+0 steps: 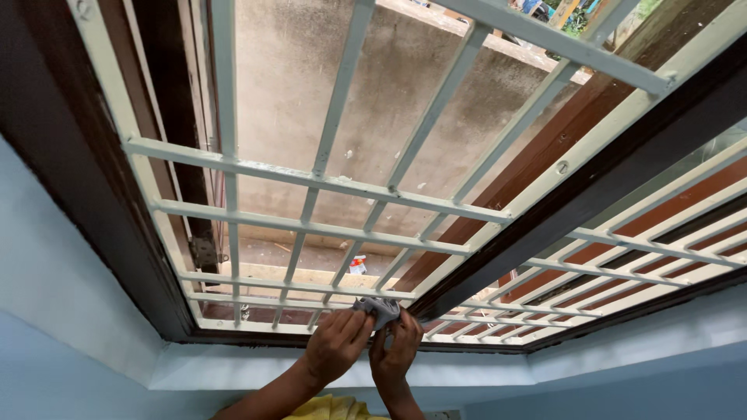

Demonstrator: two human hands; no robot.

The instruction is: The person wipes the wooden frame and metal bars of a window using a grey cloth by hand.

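Two bare hands press a small grey cloth against the lower bars of a cream-painted window grille, close to where the grille meets the dark wooden frame dividing the window. The left hand is curled, fingers bent over the cloth's near edge; the right hand is likewise closed, pinching the cloth from the side, the two hands touching or nearly so. Both forearms rise from the bottom of the view, wrists bent back — an overhead reach toward the grille. The risk, judged from this stance: the cloth is bunched between narrow bars and, if either pinch loosens, could slip through the grille to the concrete ledge outside, where a small red-and-white packet already lies. Knuckles could also scrape the bar edges. A yellow fabric shows below the grille, by the forearms.
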